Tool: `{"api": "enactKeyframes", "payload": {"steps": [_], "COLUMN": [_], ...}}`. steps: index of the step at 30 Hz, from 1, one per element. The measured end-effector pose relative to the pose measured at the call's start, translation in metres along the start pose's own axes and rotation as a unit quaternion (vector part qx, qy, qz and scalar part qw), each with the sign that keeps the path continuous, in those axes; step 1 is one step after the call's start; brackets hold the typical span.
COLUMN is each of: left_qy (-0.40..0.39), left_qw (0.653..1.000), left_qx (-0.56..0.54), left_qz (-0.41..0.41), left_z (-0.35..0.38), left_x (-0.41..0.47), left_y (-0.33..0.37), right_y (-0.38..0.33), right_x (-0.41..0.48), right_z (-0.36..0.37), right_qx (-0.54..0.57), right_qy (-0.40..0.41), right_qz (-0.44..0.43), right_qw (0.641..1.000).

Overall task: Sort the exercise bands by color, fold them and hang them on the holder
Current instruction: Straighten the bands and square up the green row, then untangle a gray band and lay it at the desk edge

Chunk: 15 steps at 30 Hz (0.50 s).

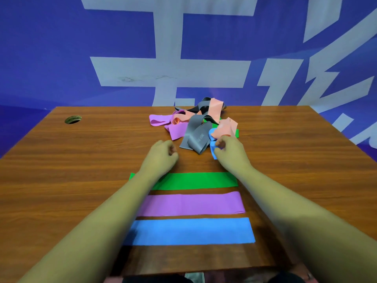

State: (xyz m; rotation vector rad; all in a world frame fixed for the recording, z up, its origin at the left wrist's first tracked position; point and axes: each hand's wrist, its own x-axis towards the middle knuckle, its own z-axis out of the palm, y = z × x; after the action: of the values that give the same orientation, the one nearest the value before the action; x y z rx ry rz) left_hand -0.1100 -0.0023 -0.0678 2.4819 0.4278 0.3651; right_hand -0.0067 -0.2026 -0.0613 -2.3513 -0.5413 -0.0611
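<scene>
— While both arms reach forward over the table, what are the hands doing?

— They sit apart, near the middle of the tabletop. The right hand has its fingers curled and pinched on a crumpled blue band at the near edge of the heap. The left hand is loosely curled with its fingertips folded in; nothing shows in its grip, and it rests on bare wood just left of the heap.

— And the heap itself?

— A tangled pile lies just beyond the hands, towards the far edge, a little right of centre. It holds thin, flat, rubbery loops: a grey band with a small printed mark, folded over itself nearest the hands; a peach band bunched just above the right hand; a violet band spilling to the left; and a sliver of green showing at the right side.

— Anything sorted?

— Three bands lie flat and straight behind the hands, towards the near edge, in parallel strips with narrow gaps of wood between them. The green strip is closest to the hands, with both forearms crossing over its ends; then a violet strip; then a blue strip nearest the near edge. All look smooth and matte.

— The table?

— Glossy brown wood grain, with a round cable hole near the far left corner. Behind it hangs a blue backdrop with large pale shapes.
</scene>
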Motion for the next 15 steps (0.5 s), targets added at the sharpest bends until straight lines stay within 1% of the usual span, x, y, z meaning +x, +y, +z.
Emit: {"api": "enactKeyframes", "payload": {"steps": [2,5,7,11,15], "left_qy": [-0.018,-0.029,-0.034,-0.040,-0.011], "left_qw": [1.000,0.999,0.998,0.997,0.990], "left_qx": [-0.023,-0.031,-0.038,-0.073,-0.141], "left_qz": [-0.010,-0.023,-0.024,0.002,0.020], "left_z": [0.014,0.030,0.037,0.049,0.045], "left_x": [0.018,0.042,0.053,0.065,0.065], "left_y": [0.008,0.013,0.013,0.010,0.010], "right_y": [-0.004,-0.003,-0.001,0.010,0.006], "right_x": [0.008,0.022,0.024,0.025,0.027], "right_z": [0.011,0.029,0.038,0.047,0.040], "right_qx": [-0.007,-0.033,-0.044,-0.053,0.003], "right_qy": [-0.029,-0.046,-0.053,-0.033,-0.014], "right_qz": [-0.016,-0.041,-0.043,-0.055,-0.059], "right_qw": [0.999,0.998,0.997,0.997,0.998]}}
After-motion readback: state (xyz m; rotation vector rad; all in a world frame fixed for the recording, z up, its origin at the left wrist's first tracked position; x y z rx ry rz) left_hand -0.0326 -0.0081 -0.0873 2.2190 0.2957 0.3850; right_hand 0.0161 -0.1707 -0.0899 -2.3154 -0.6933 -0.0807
